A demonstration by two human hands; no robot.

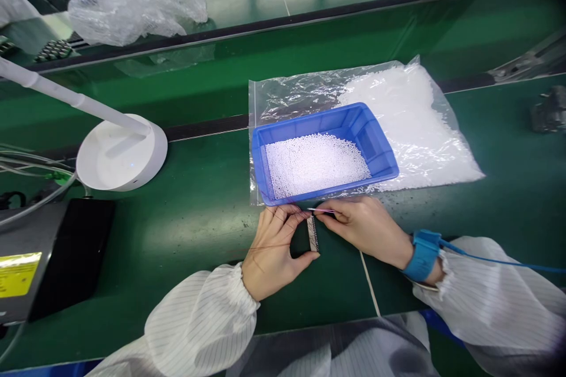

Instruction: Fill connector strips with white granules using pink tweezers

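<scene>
My left hand (277, 247) grips a small narrow strip (312, 235) between its thumb and fingers, close to the table surface. The strip is pale on its face, with a row of dark teeth or pins along the right edge. Thin dark threads or wires (260, 247) cross the back of this hand. My right hand (360, 225) pinches a slim pink stick (325, 210) whose pale tip points left, near the strip's upper end. Just beyond both hands stands a blue plastic bin (387, 171) with small white beads (316, 165) in it.
A clear bag of white beads (420, 129) lies under and behind the bin. At left are a white lamp base (121, 156), cables and a black-and-grey device (73, 253). A blue wrist strap (423, 255) trails its cord right. Crumpled plastic (137, 3) sits on the far ledge.
</scene>
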